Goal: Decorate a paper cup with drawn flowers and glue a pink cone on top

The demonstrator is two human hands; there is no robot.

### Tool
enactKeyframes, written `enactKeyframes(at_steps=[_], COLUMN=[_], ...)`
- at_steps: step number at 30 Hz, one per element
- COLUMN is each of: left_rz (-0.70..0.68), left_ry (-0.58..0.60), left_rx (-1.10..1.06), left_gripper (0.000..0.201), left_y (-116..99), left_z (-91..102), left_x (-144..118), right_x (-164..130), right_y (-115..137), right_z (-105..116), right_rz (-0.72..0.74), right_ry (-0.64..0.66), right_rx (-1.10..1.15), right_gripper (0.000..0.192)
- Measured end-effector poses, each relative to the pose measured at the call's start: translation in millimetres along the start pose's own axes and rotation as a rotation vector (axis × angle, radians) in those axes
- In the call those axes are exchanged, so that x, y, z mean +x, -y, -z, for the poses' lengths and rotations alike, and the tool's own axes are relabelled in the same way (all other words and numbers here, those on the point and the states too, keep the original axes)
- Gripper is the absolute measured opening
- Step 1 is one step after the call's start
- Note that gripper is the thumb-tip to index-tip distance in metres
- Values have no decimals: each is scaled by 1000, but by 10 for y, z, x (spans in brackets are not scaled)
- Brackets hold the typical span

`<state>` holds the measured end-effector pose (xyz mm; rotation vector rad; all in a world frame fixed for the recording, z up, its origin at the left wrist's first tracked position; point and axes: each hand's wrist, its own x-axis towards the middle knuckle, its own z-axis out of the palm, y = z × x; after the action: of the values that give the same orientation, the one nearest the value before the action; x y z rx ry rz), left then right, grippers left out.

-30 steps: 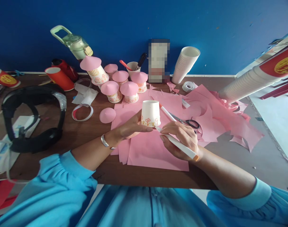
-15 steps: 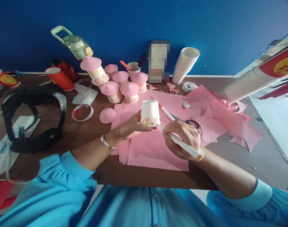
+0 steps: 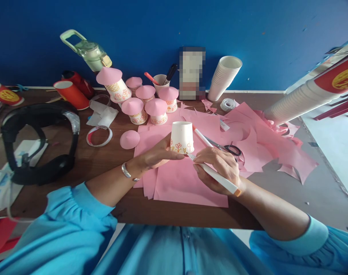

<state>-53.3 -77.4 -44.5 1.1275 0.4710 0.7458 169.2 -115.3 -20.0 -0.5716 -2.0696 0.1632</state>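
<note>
Upturned white cup [image 3: 182,136] bears orange flower drawings.

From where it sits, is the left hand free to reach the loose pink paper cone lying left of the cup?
Probably not yet: the left hand is steadying the upturned white paper cup. Otherwise, bare wooden table leaves the loose pink paper cone unobstructed.

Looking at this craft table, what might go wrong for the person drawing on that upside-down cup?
The paper cup is steadied only by the left hand at its base, so pressure from the marker in the right hand might tip it or smear the small flowers. A second marker and scissors lie close behind the right hand on the pink paper; an elbow or wrist shift could knock them.
</note>
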Motion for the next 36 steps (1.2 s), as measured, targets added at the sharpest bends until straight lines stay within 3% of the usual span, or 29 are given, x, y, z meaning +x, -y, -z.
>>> enactKeyframes(at_steps=[16, 23, 36], left_rz=[5, 17, 14], left_ry=[-4, -18, -2], left_rx=[-21, -7, -69], left_gripper=[32, 46, 35], left_y=[21, 36, 38], left_z=[4, 9, 21], left_x=[3, 6, 1], right_x=[-7, -15, 6], right_y=[3, -4, -8], right_z=[-9, -17, -8], right_rz=[-21, -15, -37], right_ry=[14, 13, -13], right_rx=[-1, 0, -40], right_gripper=[26, 26, 25])
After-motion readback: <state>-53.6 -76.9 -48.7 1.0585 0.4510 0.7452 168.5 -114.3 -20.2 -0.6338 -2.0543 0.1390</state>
